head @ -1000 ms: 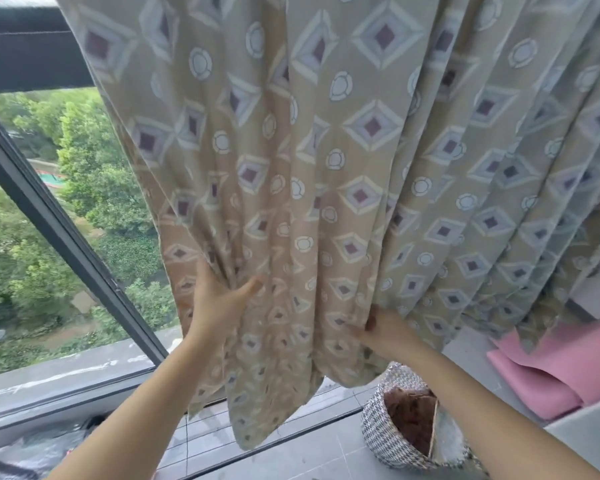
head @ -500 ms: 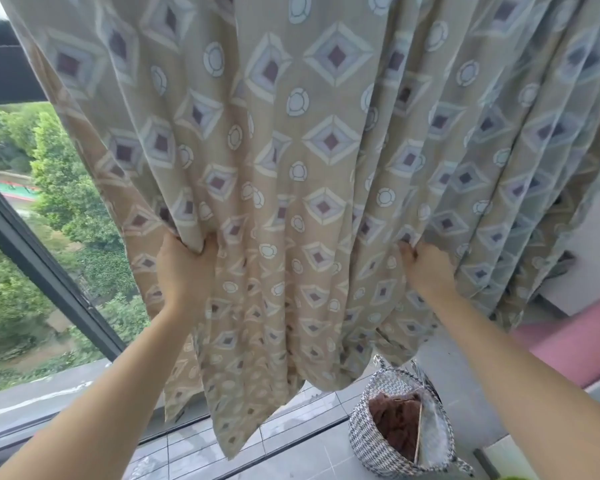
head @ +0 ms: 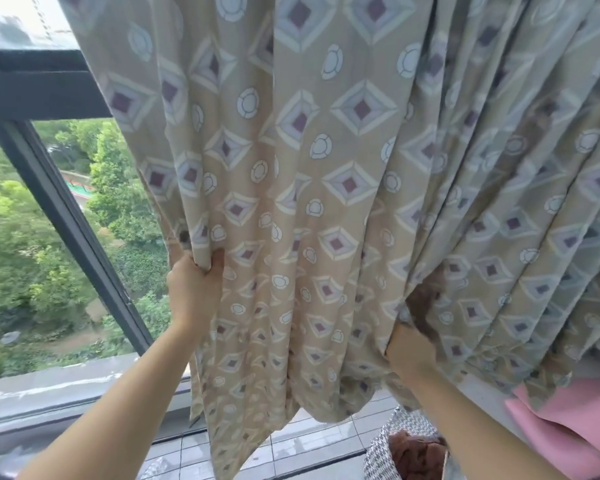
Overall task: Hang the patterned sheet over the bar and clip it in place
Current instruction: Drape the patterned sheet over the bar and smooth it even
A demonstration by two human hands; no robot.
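Observation:
The patterned sheet [head: 326,174], beige with purple diamonds and pale circles, hangs in folds from above the frame and fills most of the view. The bar is out of sight above, and no clips show. My left hand [head: 194,289] pinches the sheet's left edge at mid height, thumb in front of the cloth. Lower and to the right, my right hand [head: 411,353] grips a bunched fold; its fingers are tucked into the fabric and partly hidden.
A dark window frame [head: 66,216] slants behind the sheet on the left, with trees outside. A woven basket [head: 381,455] with brown cloth stands on the tiled floor at bottom right. Pink fabric [head: 565,424] lies at the right edge.
My view has tilted up and shifted. My left hand has slid out to the sheet's left edge. My right hand has dropped lower and taken a new bunch of fabric.

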